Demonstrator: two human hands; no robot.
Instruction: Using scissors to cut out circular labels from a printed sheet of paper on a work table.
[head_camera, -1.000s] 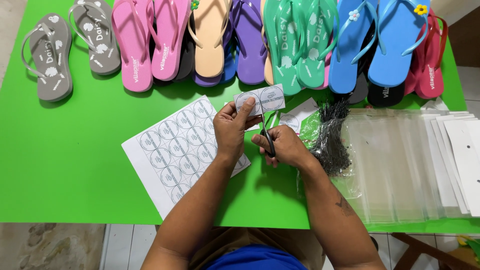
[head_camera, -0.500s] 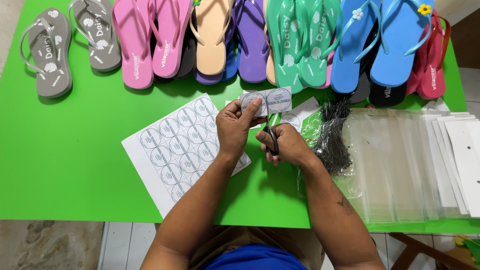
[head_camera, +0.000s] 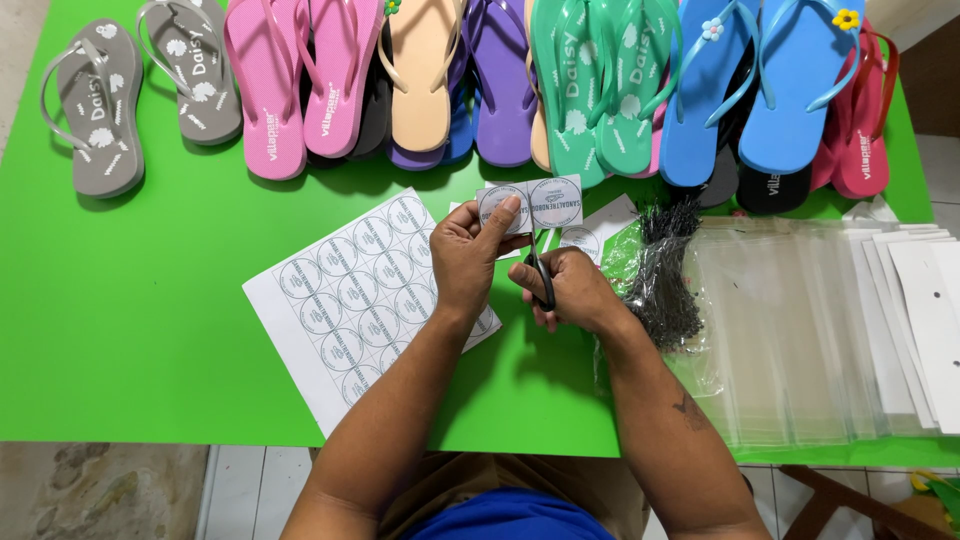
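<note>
My left hand (head_camera: 470, 250) pinches a small paper strip (head_camera: 545, 203) printed with two round labels, held up above the green table (head_camera: 130, 330). My right hand (head_camera: 572, 288) grips black-handled scissors (head_camera: 540, 277), whose blades point up at the strip's lower edge. Both hands hover close together just right of a white sheet of round labels (head_camera: 355, 290) lying flat on the table. A few cut label pieces (head_camera: 592, 232) lie under the hands.
A row of flip-flops runs along the far edge: grey (head_camera: 100, 110), pink (head_camera: 300, 85), peach (head_camera: 420, 70), purple (head_camera: 505, 80), teal (head_camera: 585, 90), blue (head_camera: 760, 85), red (head_camera: 860, 130). A bundle of black ties (head_camera: 665, 270) and stacked clear plastic bags (head_camera: 820, 320) lie to the right.
The strip of labels has stayed between my hands while the scissors shifted slightly under it; both hands sit a little lower and more central. Nothing else moved.
</note>
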